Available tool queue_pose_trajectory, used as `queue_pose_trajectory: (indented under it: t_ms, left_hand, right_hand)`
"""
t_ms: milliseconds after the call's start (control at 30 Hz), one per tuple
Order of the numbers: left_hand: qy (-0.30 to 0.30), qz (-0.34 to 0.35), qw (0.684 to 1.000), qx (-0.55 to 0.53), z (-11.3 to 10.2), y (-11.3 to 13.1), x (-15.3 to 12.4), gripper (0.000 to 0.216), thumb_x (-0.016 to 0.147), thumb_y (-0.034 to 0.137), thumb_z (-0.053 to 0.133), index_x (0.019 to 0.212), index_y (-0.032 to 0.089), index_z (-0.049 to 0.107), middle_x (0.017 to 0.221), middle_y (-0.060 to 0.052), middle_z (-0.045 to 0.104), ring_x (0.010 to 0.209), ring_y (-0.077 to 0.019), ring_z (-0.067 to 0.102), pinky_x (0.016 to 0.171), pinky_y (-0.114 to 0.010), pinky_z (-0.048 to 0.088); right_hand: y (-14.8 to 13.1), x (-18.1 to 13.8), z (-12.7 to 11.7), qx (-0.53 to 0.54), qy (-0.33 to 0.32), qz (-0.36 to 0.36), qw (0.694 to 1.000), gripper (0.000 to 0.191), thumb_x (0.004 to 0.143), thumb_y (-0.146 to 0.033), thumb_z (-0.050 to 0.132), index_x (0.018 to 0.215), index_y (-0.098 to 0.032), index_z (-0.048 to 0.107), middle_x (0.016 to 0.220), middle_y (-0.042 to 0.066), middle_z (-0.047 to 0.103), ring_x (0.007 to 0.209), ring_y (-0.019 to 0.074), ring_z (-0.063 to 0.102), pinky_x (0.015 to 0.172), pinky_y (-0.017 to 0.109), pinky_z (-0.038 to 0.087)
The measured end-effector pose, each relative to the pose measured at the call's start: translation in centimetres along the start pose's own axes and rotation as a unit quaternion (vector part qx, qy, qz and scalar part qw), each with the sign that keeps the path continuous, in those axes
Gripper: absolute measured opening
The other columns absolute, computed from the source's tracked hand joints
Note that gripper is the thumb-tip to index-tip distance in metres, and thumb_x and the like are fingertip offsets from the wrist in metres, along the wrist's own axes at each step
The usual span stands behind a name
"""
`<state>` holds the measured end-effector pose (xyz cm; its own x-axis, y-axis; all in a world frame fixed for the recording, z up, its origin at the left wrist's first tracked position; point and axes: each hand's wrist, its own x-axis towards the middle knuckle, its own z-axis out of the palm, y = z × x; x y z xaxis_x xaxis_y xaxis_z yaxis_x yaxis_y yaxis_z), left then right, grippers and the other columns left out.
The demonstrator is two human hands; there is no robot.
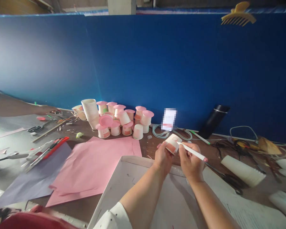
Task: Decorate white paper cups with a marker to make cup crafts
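Observation:
My left hand is wrapped around a small white paper cup, tilted on its side. A reddish patch and a small outlined shape in red show on the cup's wall. Pinched in my right hand is a white marker pen with a pink end, its tip at the cup's wall beside the outlined shape. Both hands are above a shallow white box lid. Several more cups with pink paper roofs stand grouped behind, some with reddish windows and doors drawn on.
Left of the group rises a tall stack of paper cups. Pink paper lies left of the lid, a red utility knife beyond it. A phone, black bottle and scissors are right. Another person's arm reaches in at left.

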<state>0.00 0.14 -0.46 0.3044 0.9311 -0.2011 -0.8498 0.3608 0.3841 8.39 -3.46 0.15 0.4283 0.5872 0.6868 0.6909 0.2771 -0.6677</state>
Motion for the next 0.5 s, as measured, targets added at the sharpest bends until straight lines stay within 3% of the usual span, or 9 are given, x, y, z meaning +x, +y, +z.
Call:
queue_pose_trajectory:
  t_ms: [500]
  left_hand:
    - [-0.021,-0.004,1.0,-0.018,-0.01,0.06,0.06,0.015,0.083,0.024,0.052,0.092,0.015,0.06,0.103,-0.012,0.068,0.103,-0.0231,0.063,0.087,-0.031,0.048]
  right_hand:
    - [0.6,0.08,0.03,0.035,0.015,0.009,0.999,0.026,0.082,-0.04,0.06,0.093,-0.017,0.058,0.081,0.006,0.062,0.065,0.0158,0.059,0.06,0.03,0.049]
